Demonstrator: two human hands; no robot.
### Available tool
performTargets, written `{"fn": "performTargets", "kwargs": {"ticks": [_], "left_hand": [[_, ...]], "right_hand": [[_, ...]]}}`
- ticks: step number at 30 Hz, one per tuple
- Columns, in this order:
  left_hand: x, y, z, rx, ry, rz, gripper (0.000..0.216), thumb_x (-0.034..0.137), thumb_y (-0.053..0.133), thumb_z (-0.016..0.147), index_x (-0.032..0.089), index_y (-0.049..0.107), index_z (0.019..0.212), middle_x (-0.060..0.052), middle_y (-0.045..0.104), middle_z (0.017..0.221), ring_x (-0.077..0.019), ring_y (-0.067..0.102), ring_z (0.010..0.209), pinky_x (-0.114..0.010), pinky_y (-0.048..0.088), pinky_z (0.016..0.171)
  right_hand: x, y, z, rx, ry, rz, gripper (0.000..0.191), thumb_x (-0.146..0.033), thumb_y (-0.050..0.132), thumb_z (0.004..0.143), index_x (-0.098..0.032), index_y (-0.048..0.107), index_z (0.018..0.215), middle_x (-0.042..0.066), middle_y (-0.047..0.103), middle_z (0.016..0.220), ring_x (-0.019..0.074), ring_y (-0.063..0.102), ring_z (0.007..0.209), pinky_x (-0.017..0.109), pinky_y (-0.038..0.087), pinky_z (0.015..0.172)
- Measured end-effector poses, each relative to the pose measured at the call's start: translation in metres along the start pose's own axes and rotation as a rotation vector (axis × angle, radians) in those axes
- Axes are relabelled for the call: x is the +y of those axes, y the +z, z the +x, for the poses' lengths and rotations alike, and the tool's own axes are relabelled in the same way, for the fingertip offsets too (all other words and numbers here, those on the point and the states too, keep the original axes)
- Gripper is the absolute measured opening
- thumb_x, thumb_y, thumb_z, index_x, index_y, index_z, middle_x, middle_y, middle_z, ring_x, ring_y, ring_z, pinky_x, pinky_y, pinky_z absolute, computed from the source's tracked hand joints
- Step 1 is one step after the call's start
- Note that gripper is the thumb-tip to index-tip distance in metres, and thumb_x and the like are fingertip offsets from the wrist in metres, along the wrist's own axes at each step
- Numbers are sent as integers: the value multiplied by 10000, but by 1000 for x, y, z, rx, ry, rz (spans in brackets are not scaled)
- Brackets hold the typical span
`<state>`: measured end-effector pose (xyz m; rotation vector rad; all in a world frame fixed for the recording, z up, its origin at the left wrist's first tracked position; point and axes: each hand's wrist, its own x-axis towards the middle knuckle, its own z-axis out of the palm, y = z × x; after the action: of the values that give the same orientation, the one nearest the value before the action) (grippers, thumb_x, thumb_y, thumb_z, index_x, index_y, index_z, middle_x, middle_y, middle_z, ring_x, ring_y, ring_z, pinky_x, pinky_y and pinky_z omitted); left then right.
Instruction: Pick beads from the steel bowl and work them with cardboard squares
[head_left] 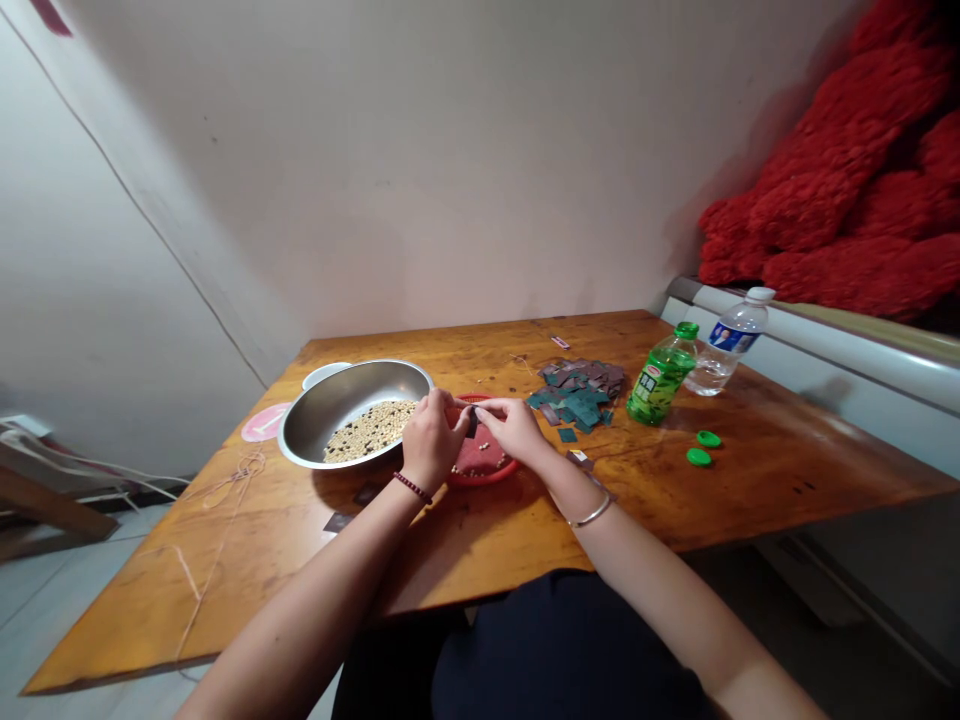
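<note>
My left hand point(433, 440), with a beaded bracelet at its wrist, meets my right hand point(514, 425) over a red plastic basket point(501, 474). Both hands are closed, their fingertips pinching a small dark square piece point(472, 422) between them. Whether a bead is also pinched there is hidden by the fingers. Several pale beads point(484, 447) lie on the red bottom of the basket. Just left of my left hand, a tilted steel basin point(319, 410) holds many pale beads mixed with dark ones point(371, 430).
A pile of small green and brown squares point(581, 393) lies right of the basket. Farther right stand a green drink bottle point(660, 378) and a clear water bottle point(724, 345), near two green caps point(699, 457). Loose string point(225, 490) trails across the wooden table point(142, 590).
</note>
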<state>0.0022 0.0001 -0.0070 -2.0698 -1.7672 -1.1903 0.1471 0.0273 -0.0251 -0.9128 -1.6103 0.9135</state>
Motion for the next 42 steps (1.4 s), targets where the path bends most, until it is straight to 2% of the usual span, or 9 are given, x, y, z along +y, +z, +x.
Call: {"fn": "performTargets", "kwargs": {"ticks": [22, 42], "left_hand": [[1, -1, -2, -23, 63, -10, 203, 393, 558, 805, 211, 489, 865, -24, 617, 821, -161, 578, 743, -248, 383, 616], [2, -4, 0, -48, -3, 41, 230, 408, 566, 797, 221, 477, 899, -27, 636, 858, -176, 592, 751, -260, 371, 591]], "right_hand": [[-2, -1, -1, -23, -13, -80, 210, -200, 525, 814, -180, 726, 874, 46, 740, 871, 191, 686, 819, 302, 527, 779], [-3, 0, -4, 1, -26, -120, 193, -229, 532, 822, -189, 714, 871, 49, 737, 880, 195, 688, 821, 294, 526, 764]]}}
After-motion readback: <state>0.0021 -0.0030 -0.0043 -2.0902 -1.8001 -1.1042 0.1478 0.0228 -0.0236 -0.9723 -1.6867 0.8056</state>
